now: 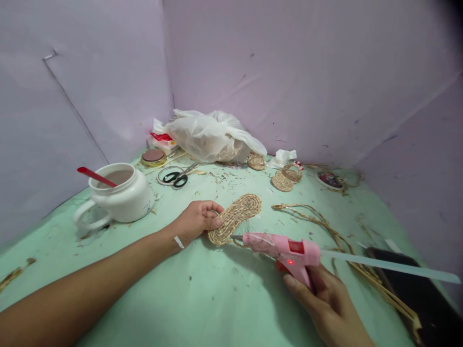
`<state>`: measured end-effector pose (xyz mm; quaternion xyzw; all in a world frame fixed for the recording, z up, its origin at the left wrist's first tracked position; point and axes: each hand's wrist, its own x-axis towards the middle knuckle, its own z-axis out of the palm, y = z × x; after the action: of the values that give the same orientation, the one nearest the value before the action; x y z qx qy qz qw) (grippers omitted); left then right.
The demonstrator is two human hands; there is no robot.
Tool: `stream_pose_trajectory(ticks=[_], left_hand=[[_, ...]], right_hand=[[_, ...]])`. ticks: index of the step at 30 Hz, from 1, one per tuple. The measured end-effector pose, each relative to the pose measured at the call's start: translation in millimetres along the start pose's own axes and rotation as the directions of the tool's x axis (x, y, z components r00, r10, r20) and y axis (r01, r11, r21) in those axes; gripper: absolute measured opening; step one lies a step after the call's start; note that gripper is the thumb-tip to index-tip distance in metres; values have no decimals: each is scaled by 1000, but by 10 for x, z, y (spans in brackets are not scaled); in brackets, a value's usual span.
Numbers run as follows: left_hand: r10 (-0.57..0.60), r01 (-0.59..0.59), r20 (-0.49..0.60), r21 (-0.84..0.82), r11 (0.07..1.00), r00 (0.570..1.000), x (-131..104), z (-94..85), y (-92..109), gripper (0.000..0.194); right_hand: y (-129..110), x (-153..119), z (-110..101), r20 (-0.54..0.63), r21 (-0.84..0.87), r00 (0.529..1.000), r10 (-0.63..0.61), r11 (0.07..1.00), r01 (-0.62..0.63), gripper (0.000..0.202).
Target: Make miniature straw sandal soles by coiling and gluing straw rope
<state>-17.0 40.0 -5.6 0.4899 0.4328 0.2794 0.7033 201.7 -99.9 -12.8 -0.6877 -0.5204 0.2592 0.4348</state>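
My left hand pinches the near end of a woven straw sole, coiled from braided fibre and shaped like a small slipper base. In my right hand is a pink hot glue gun, its small red light lit. The gun's metal nozzle points left and lies close to the sole's near edge; whether it touches, I cannot tell. A long translucent glue stick juts from the back of the gun. A strand of fibre hangs near the nozzle.
At left stands a white mug with a red stick. Behind are scissors, a round tin, a plastic bag and a small straw slipper. Straw cords and a dark phone-like object lie at right.
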Motion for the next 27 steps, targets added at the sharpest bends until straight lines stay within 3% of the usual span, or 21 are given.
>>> stream_pose_trajectory(ticks=[11, 27], left_hand=[[2, -2, -8, -10, 1000, 1000, 5, 2, 0, 38], [-10, 10, -8, -16, 1000, 1000, 8, -1, -6, 45]], right_hand=[[20, -27, 21, 84, 55, 996, 31, 998, -36, 31], [47, 4, 4, 48, 107, 999, 19, 994, -24, 27]])
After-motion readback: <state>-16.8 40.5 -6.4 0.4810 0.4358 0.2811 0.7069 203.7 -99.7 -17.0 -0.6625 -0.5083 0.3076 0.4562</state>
